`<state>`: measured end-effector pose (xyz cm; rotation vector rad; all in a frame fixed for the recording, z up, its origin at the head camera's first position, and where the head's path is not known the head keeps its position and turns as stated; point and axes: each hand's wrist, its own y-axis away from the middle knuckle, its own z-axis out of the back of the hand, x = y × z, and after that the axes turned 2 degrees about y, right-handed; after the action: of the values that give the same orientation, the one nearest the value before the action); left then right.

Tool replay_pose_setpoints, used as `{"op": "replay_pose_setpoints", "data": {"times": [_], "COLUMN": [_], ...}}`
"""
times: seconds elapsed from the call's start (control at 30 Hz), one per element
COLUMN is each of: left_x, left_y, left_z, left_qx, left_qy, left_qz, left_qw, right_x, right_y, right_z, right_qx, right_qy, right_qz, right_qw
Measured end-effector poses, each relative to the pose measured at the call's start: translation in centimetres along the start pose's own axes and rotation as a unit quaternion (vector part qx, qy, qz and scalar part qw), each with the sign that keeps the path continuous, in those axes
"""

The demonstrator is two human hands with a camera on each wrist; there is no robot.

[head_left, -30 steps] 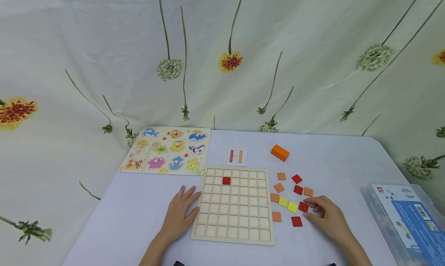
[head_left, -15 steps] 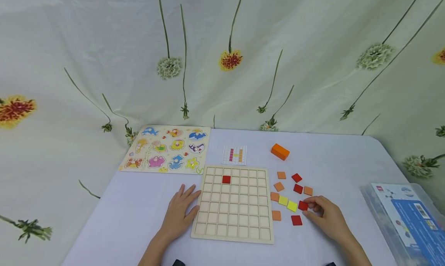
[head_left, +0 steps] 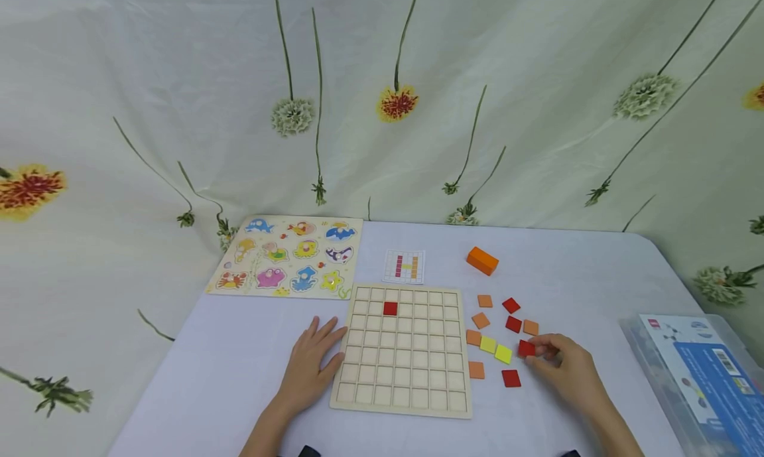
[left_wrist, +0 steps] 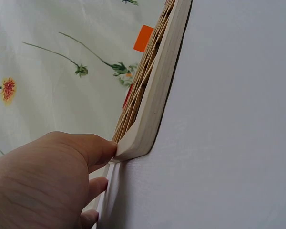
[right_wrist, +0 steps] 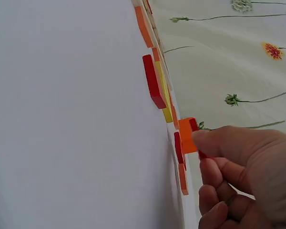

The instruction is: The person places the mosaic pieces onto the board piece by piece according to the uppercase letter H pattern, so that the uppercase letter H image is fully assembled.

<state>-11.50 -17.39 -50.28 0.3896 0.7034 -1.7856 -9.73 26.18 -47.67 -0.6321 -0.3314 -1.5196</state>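
Observation:
My right hand (head_left: 564, 367) pinches a red square tile (head_left: 526, 349) between thumb and fingertips; the right wrist view shows the tile raised off the table. My left hand (head_left: 309, 367) lies beside the wooden grid board (head_left: 401, 351), fingers spread, thumb and fingertips touching its left edge. One red tile (head_left: 390, 309) sits in a cell near the board's top. Right of the board lie loose tiles: yellow ones (head_left: 503, 354), several orange ones (head_left: 476, 370), and other red ones (head_left: 511, 378).
Behind the board lies a small pattern card (head_left: 403, 266) with a coloured H shape. An orange block (head_left: 482, 261) stands to its right. A sea-animal peg puzzle (head_left: 286, 258) is at the back left. A clear plastic case (head_left: 698, 377) sits at the right edge.
My right fingers have closed on the red tile and lifted it, moving it slightly right and away from the yellow tile. The left hand stays at the board's edge.

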Motion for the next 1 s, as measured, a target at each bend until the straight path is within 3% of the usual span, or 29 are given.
{"op": "replay_pose_setpoints", "data": {"times": [0.23,0.47,1.0], "left_x": [-0.1,-0.1,0.0], "left_y": [0.0,0.0,0.1], "left_z": [0.1,0.0,0.2], "left_qx": [0.002,0.009,0.01], "left_qy": [0.001,0.003,0.005], "left_qz": [0.003,0.006,0.01], "left_qw": [1.0,0.9999,0.9999], "right_x": [2.9,6.5,14.5], "right_y": [-1.2,-3.0,-6.7], "right_z": [1.0,0.4,-5.5], "right_qx": [0.001,0.027,0.104], "right_qy": [-0.015,-0.059,-0.137], "right_qz": [0.002,0.019,0.041], "right_qw": [0.9999,0.9977,0.9842]}}
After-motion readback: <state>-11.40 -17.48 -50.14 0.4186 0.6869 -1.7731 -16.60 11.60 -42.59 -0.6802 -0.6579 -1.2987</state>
